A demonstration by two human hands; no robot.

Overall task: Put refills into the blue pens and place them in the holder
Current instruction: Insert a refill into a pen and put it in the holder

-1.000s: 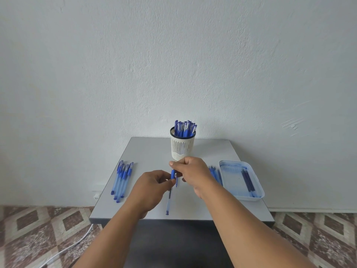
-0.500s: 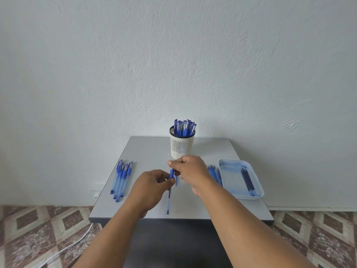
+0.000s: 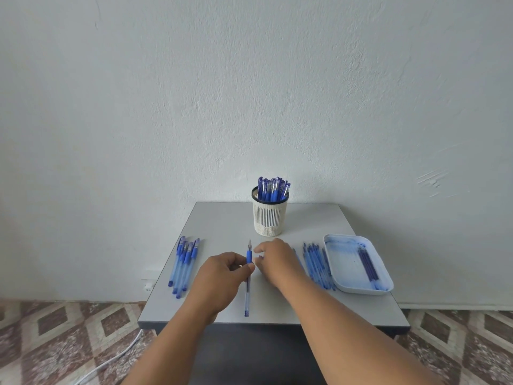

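Your head camera is looking down on a small grey bench [image 3: 222, 218] standing against a rough white plaster wall [image 3: 249, 93], with patterned brown floor tiles [image 3: 55, 337] lying on either side. A cream slotted plastic holder [image 3: 270, 218] is standing upright at the back, filled with blue pens [image 3: 273, 187]. Your left hand [image 3: 219, 279] is pinching a translucent blue pen [image 3: 248, 276] at its rubber sleeve, the long axis running away from you, tip pointing toward the holder. Your right hand [image 3: 273, 259] is hovering just beside it, fingers relaxed, holding nothing. Capped pens [image 3: 183, 265] are lying left; empty barrels [image 3: 316, 265] are lying beside a rounded pale tray [image 3: 341, 240] holding thin refills [image 3: 367, 262].
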